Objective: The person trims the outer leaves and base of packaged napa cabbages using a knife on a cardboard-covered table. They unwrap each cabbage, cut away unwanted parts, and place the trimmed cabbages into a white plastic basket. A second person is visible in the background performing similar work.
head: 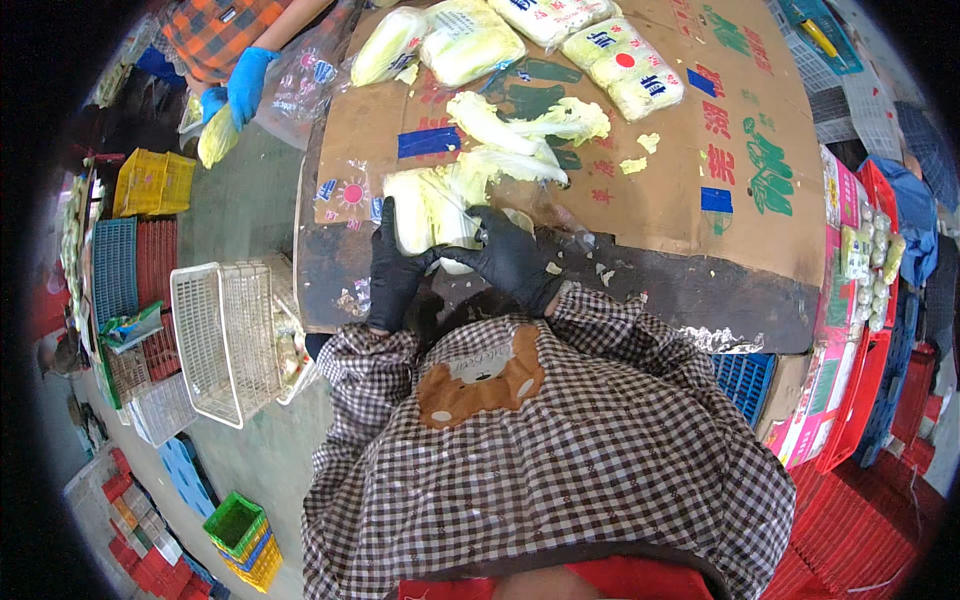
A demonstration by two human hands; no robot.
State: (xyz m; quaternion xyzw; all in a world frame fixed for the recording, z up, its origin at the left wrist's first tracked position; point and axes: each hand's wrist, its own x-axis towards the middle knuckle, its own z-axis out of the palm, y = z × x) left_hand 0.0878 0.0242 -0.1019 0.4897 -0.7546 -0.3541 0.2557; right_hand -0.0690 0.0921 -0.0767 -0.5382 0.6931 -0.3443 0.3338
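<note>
Both my hands wear black gloves and hold napa cabbage [411, 214] near the table's front edge. My left hand [397, 262] lies along its left side, thumb underneath. From the right, my right hand [510, 251] grips it, fingers bent over its edge. Clear film seems to lie by the cabbage; its extent is hard to tell. Loose cabbage leaves [502, 131] lie just beyond. Further back are several bagged napa cabbages [626, 67] with printed wrapping. Flattened cardboard [660, 195] covers the table, with leaf scraps on it.
A co-worker's blue-gloved hands [251, 82] hold a napa cabbage [219, 137] at the upper left, beside clear printed bags [300, 90]. A white plastic crate [225, 345] stands left of the table. Red crates [847, 405] and packed vegetables [870, 262] are at the right.
</note>
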